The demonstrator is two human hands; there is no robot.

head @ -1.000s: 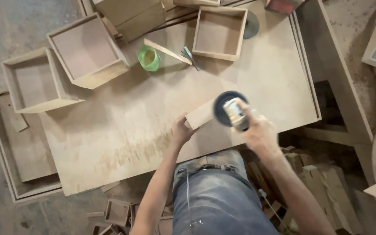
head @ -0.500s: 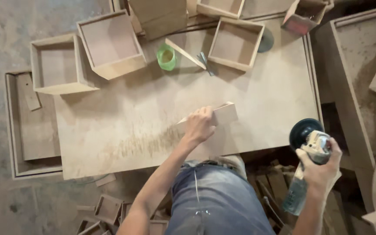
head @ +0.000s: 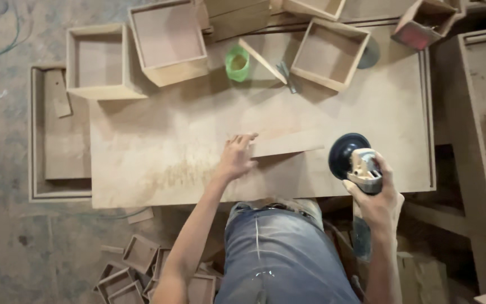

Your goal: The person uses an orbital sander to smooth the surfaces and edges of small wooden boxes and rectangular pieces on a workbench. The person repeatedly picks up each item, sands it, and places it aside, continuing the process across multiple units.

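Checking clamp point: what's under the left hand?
The left hand presses a thin wooden panel lying on the plywood tabletop. The panel's end beneath the palm is covered.

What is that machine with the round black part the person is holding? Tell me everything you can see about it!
The handheld power sander has a round black disc at its front, a pale grey housing behind it and a dark handle running back toward the person. The right hand wraps around the body and holds it over the near right part of the pale plywood work table; whether the disc touches the board cannot be told. It sits just right of the thin wooden strip that the left hand presses down.
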